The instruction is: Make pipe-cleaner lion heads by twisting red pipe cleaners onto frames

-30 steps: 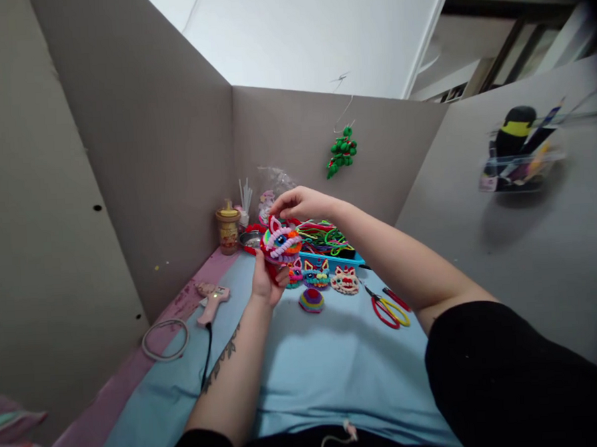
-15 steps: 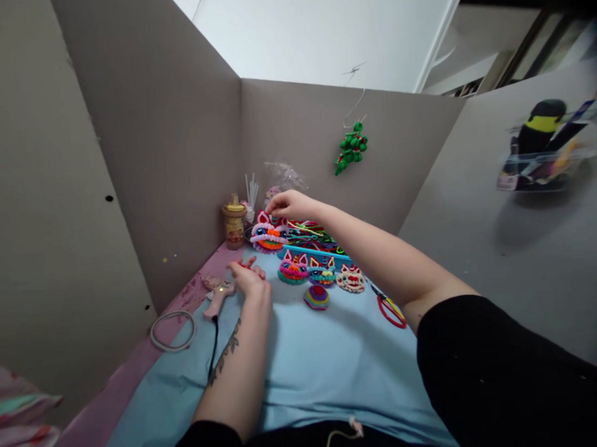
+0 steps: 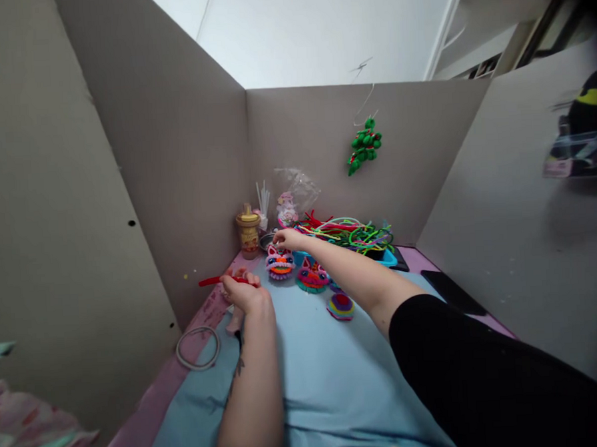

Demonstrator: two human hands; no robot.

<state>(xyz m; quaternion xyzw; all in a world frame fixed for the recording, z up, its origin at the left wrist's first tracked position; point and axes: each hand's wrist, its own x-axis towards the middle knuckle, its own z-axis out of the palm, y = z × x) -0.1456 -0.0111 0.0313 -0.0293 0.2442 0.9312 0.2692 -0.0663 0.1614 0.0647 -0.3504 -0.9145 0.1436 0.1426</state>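
Observation:
My right hand reaches across to the back of the table, its fingers pinched at the top of a fuzzy lion head in pink, orange and purple. That head looks low against the cloth; whether it rests there, I cannot tell. In my left hand lies a thin red stick-like piece, its kind unclear, with the fingers curled round it. Beside the pinched fingers is a small metal bowl. A second lion head sits to the right, and my right forearm partly covers a blue one behind it. Nearer me lies a striped rainbow disc.
A blue tray holds many coloured pipe cleaners. A brown bottle stands at the back left corner. Partly behind my left wrist is a pink glue gun, near a grey cable loop. Grey panels enclose the table.
My right hand has lowered with the pink lion head. My left hand has turned, so the red piece now sticks out to the left. The view has shifted slightly.

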